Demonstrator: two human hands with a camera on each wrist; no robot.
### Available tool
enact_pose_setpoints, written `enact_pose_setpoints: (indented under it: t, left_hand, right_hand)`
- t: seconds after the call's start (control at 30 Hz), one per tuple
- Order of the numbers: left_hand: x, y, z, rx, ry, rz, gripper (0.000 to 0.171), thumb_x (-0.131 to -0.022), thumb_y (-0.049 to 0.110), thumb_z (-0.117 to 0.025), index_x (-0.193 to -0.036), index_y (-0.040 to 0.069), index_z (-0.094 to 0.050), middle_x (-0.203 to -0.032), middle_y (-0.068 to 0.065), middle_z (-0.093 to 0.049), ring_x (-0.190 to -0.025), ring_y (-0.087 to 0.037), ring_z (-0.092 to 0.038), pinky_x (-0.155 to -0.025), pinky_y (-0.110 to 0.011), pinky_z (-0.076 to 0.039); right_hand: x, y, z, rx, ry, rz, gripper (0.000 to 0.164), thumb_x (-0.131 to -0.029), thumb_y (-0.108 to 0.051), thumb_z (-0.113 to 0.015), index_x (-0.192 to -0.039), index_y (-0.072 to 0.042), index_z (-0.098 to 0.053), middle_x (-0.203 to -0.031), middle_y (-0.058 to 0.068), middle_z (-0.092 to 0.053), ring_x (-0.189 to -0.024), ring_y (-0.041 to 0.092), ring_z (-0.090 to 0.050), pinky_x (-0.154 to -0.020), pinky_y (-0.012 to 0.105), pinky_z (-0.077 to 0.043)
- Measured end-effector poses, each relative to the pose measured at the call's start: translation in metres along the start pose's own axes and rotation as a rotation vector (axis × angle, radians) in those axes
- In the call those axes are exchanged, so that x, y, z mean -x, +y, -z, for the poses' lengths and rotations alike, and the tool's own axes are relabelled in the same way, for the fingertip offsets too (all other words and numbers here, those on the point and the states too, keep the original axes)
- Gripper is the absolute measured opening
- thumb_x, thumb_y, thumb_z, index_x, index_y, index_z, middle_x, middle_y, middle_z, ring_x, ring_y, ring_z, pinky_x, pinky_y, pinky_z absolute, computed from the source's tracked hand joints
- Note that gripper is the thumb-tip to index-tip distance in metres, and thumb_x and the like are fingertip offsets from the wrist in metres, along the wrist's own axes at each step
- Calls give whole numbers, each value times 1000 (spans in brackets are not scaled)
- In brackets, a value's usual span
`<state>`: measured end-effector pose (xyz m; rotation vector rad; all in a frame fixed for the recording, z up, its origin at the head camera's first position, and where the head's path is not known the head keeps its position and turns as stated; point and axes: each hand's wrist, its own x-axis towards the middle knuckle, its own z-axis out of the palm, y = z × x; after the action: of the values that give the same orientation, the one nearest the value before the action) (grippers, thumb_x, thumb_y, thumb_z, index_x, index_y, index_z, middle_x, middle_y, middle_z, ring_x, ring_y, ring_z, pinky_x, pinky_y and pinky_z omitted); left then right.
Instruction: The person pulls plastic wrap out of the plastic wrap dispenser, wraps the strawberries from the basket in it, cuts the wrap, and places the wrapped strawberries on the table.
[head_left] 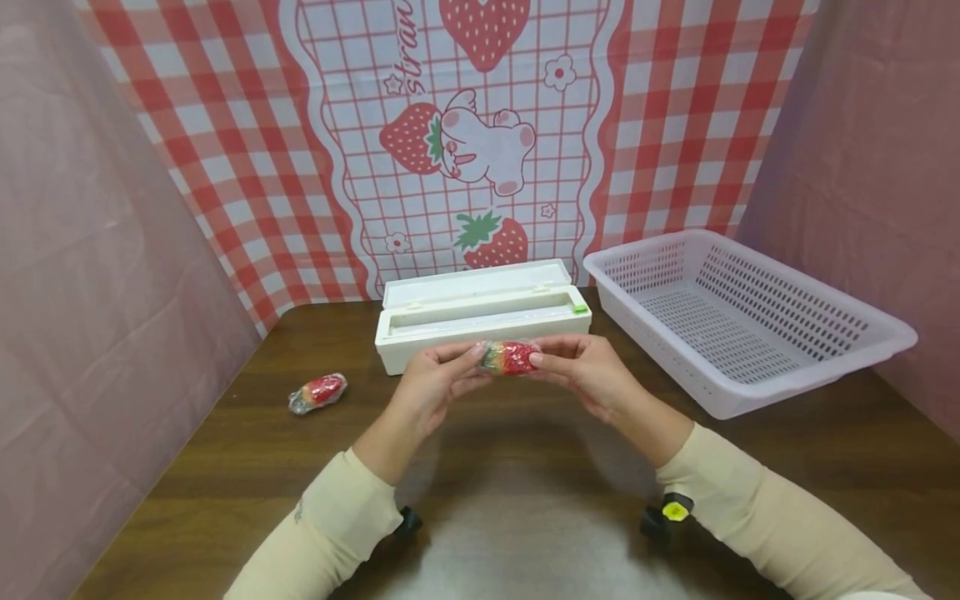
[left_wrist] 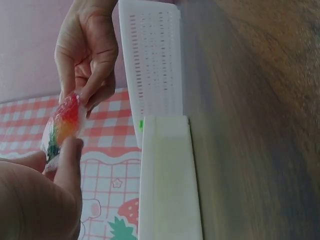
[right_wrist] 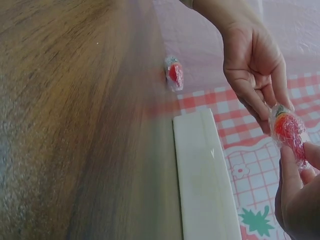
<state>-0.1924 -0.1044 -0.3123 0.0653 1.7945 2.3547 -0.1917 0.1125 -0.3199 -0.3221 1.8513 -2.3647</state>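
Note:
A strawberry (head_left: 510, 357) wrapped in clear plastic film is held up in front of the body, its red end to the right and its green end to the left. My left hand (head_left: 429, 385) pinches the green end between thumb and fingers. The red end is pinched by my right hand (head_left: 592, 377). In the right wrist view, crinkled film shows around the held strawberry (right_wrist: 289, 132). Just behind the hands stands a long white cling film dispenser (head_left: 480, 330), its lid (head_left: 480, 283) raised and a small green slider (head_left: 580, 308) at its right end.
A second film-wrapped strawberry (head_left: 318, 393) lies on the brown wooden table (head_left: 247, 467), left of the dispenser. At the right stands a white perforated plastic basket (head_left: 712, 400). A red checked strawberry-print cloth (head_left: 480, 133) hangs at the back.

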Motion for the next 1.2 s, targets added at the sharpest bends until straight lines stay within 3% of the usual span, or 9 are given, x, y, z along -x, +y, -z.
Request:
enact_pose_setpoints:
  t: [0.23,0.47,0.57,0.73,0.83,0.9,1.0,1.1,1.2]
  left_hand:
    - [0,-3,-4,21,103,-50,21,-92,3,-65,-107,-11,-67,-106,-22,-67,-77,-21,-71,-77,-32,-57]
    - [-1,-5,-5,23,144,-64,16,-91,1,-65,-102,-11,-68,-102,-21,-67,-73,-19,-71,-75,-30,-58]
    - [-1,-4,-4,6,118,-55,18,-92,2,-64,-104,-12,-66,-101,-20,-67,-75,-19,-70,-77,-31,-57]
    - [3,1,-2,-44,-21,-83,25,-94,4,-62,-113,-12,-59,-107,-20,-63,-85,-22,-68,-85,-41,-55]
    - [8,1,1,-324,-112,-265,36,-89,9,-71,-121,-4,-60,-117,-16,-63,-98,-18,-64,-87,-39,-55]
    - [11,2,1,-649,-157,-488,48,-82,15,-79,-125,2,-60,-124,-12,-61,-109,-18,-59,-93,-36,-51]
    - [14,3,0,-1092,-144,-857,62,-73,23,-87,-127,6,-60,-126,-7,-61,-116,-19,-55,-97,-34,-47]
    - [14,3,-2,-1279,-146,-1043,62,-70,23,-89,-123,4,-63,-120,-7,-65,-110,-21,-58,-96,-35,-48]
    - [13,3,-3,-1335,-153,-1085,52,-71,18,-88,-117,6,-66,-110,-5,-69,-101,-19,-62,-88,-31,-52]
  right_hand:
    - [1,-1,-4,-15,-9,41,18,-88,11,-61,-87,-4,-72,-88,8,-68,-79,17,-69,-78,31,-57]
    - [0,-1,-6,-16,-1,46,22,-88,12,-61,-84,-6,-72,-88,7,-69,-78,18,-70,-78,32,-57]
    - [1,-1,-6,-10,-8,48,22,-88,11,-61,-85,-7,-72,-88,7,-69,-79,18,-70,-78,32,-57]
    - [3,-2,-5,-9,-18,53,21,-89,10,-61,-87,-8,-72,-90,5,-70,-82,17,-69,-80,33,-57]
    - [3,-1,-5,-3,-24,55,17,-89,9,-61,-91,-5,-71,-91,5,-70,-83,17,-69,-82,34,-57]
    - [3,0,-6,11,-39,56,14,-89,8,-61,-94,-2,-70,-91,5,-70,-83,16,-69,-82,33,-57]
    - [3,0,-7,31,-50,56,11,-89,6,-62,-96,2,-69,-89,4,-70,-81,15,-68,-79,30,-57]
    - [3,1,-9,34,-65,53,11,-89,6,-62,-95,1,-69,-89,4,-69,-81,15,-67,-78,30,-57]
    - [3,1,-10,24,-78,32,11,-90,4,-62,-94,-3,-70,-91,5,-70,-83,16,-68,-82,33,-56]
